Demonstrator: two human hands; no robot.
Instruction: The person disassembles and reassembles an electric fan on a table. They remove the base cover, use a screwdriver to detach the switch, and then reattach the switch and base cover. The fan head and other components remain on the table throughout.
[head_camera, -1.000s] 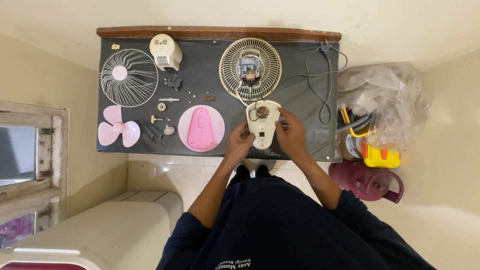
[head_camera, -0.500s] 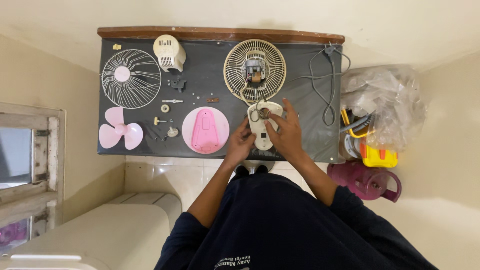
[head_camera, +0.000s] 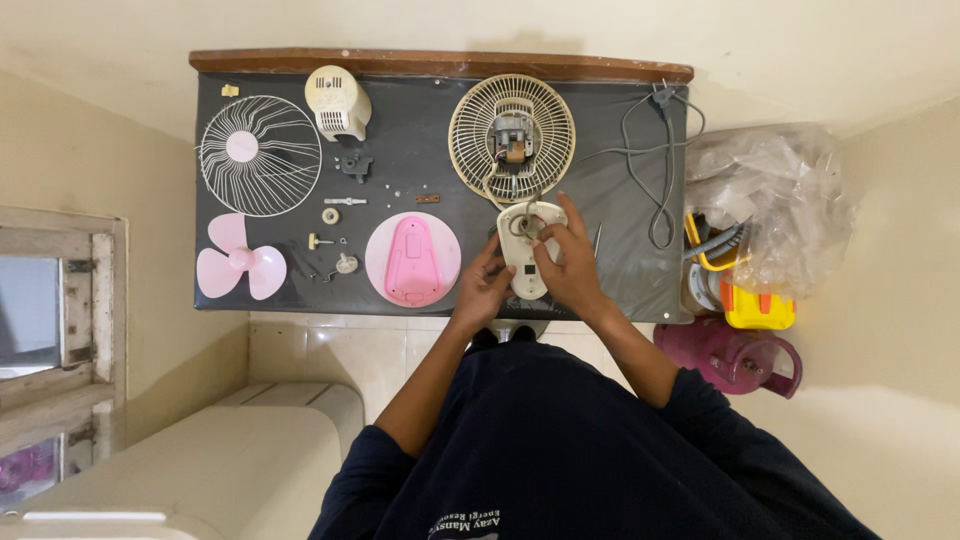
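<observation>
On dark tabletop (head_camera: 610, 130), far left of the cream fan housing (head_camera: 527, 250): white wire guard (head_camera: 260, 155) w/ pink centre, pink 3-blade propeller (head_camera: 240, 265) just below it. Nearer the housing, cream motor cover (head_camera: 337, 102) at the back edge, small black part (head_camera: 356, 164) & a scatter of screws/knobs (head_camera: 330, 215) in front of it. Round pink base plate (head_camera: 412, 259) sits just left of the housing. Left hand (head_camera: 482, 288) touches housing's left edge, fingers curled together against it. Housing lies at the tabletop's front edge, just below cream rear guard (head_camera: 511, 138) w/ motor (head_camera: 511, 134) at its centre. Right hand (head_camera: 568, 265) lies over housing's right side, fingers clamped on it, thumb pressing near top opening. Right of housing: grey cord (head_camera: 655, 170) looped on tabletop. Off the tabletop, further right: clear plastic bag (head_camera: 775, 200), yellow tool (head_camera: 757, 305), maroon jug (head_camera: 730, 355) on floor.
</observation>
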